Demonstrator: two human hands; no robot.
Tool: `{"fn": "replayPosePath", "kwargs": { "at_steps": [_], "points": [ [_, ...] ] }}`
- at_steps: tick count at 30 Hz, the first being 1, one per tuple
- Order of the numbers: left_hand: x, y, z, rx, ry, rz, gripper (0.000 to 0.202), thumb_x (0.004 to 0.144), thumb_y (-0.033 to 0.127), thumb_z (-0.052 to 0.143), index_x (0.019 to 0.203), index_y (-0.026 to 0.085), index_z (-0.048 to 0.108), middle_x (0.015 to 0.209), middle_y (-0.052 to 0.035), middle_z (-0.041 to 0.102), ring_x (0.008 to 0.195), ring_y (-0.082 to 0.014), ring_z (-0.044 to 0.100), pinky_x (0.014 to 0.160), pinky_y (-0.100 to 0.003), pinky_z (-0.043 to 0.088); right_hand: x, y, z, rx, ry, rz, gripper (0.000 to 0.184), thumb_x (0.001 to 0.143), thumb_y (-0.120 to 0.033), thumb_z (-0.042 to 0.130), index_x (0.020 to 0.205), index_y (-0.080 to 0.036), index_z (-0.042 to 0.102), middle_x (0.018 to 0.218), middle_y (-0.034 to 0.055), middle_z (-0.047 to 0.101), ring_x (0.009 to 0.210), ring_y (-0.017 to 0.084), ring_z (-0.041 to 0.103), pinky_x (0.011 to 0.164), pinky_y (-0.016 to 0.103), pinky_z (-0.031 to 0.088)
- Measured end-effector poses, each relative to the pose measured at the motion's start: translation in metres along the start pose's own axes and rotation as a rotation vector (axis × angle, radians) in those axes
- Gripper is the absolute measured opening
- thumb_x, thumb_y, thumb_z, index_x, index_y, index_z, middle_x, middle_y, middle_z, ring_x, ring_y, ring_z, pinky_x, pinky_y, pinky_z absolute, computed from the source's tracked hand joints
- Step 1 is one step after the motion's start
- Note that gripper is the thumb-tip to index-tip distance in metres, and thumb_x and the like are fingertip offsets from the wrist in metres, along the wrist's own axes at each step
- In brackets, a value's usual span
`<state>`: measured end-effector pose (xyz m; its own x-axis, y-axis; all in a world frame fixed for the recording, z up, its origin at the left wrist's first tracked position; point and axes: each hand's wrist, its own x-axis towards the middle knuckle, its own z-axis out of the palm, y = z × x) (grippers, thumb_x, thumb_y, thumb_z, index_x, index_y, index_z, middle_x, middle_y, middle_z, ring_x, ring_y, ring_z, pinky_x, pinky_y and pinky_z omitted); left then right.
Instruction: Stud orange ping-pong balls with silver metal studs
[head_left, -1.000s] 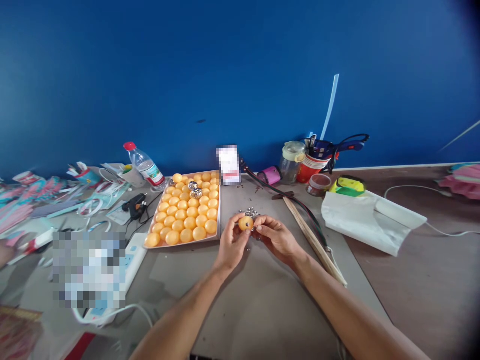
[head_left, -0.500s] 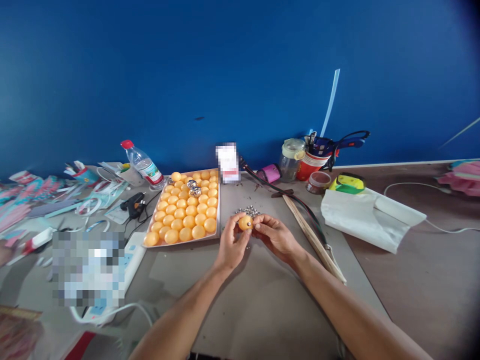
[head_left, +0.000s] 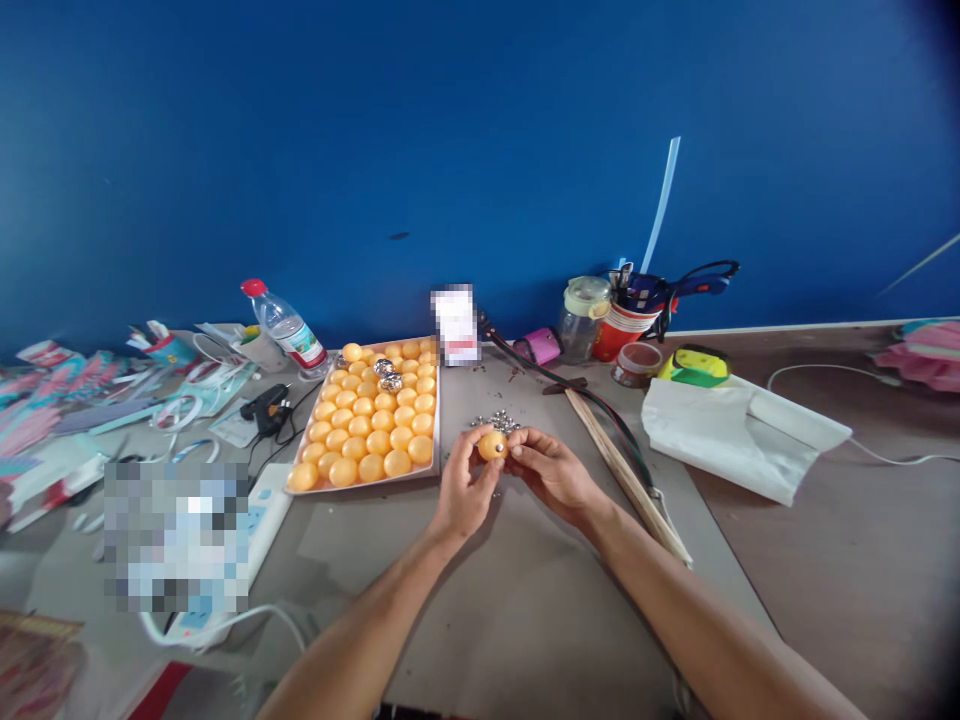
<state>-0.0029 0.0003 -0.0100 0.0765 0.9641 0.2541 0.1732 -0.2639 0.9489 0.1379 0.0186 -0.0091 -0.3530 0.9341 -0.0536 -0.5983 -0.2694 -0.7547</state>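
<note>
My left hand pinches an orange ball between thumb and fingers at the table's middle. My right hand is closed in a pinch against the ball's right side, where a small silver piece shows on the ball. Just behind the ball lies a little heap of small silver pieces. To the left sits a tray filled with several orange balls; two silver-covered balls rest among them near the back.
A water bottle, a glue gun and a power strip lie left. Long wooden sticks run diagonally on the right, beside white folded cloth. A jar, a red cup with tools and tape stand at the back.
Both hands stay on the orange ball with only small finger shifts. The view has tilted slightly.
</note>
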Motion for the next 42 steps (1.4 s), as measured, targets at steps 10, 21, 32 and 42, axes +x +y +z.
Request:
{"fn": "replayPosePath", "kwargs": {
  "at_steps": [10, 21, 32, 42],
  "points": [
    [0.0013, 0.0008, 0.0001, 0.010, -0.011, -0.002, 0.036, 0.084, 0.030, 0.054, 0.117, 0.018, 0.049, 0.115, -0.0112, 0.056, 0.105, -0.0219, 0.055, 0.087, -0.033, 0.048, -0.0010, 0.0000, -0.0011, -0.038, -0.003, -0.006, 0.017, 0.068, -0.029, 0.073, 0.072, -0.019, 0.060, 0.066, -0.0026, 0.055, 0.062, 0.010, 0.046, 0.063, 0.025, 0.035],
    [0.0014, 0.0011, -0.0006, 0.055, -0.012, 0.032, 0.034, 0.085, 0.030, 0.054, 0.116, 0.018, 0.049, 0.112, -0.0107, 0.057, 0.102, -0.0212, 0.056, 0.086, -0.033, 0.047, -0.0012, -0.0018, 0.0014, -0.040, 0.016, 0.010, 0.020, 0.066, -0.029, 0.073, 0.071, -0.018, 0.058, 0.066, -0.0025, 0.055, 0.061, 0.010, 0.046, 0.063, 0.026, 0.034],
    [0.0014, -0.0011, -0.0017, 0.194, 0.023, 0.168, 0.030, 0.085, 0.026, 0.053, 0.114, 0.019, 0.051, 0.106, -0.0095, 0.056, 0.098, -0.0198, 0.055, 0.086, -0.034, 0.046, -0.0015, -0.0021, 0.0019, -0.186, 0.064, -0.002, 0.020, 0.066, -0.031, 0.071, 0.070, -0.018, 0.057, 0.060, -0.0028, 0.053, 0.058, 0.010, 0.045, 0.060, 0.026, 0.033],
    [-0.0013, 0.0012, 0.0000, 0.268, 0.036, 0.227, 0.031, 0.086, 0.020, 0.050, 0.116, 0.019, 0.050, 0.108, -0.0103, 0.055, 0.102, -0.0205, 0.054, 0.088, -0.036, 0.045, -0.0027, -0.0004, 0.0020, -0.241, 0.082, -0.019, 0.021, 0.068, -0.033, 0.069, 0.071, -0.018, 0.055, 0.061, -0.0025, 0.056, 0.058, 0.010, 0.046, 0.059, 0.025, 0.034]
  ]
}}
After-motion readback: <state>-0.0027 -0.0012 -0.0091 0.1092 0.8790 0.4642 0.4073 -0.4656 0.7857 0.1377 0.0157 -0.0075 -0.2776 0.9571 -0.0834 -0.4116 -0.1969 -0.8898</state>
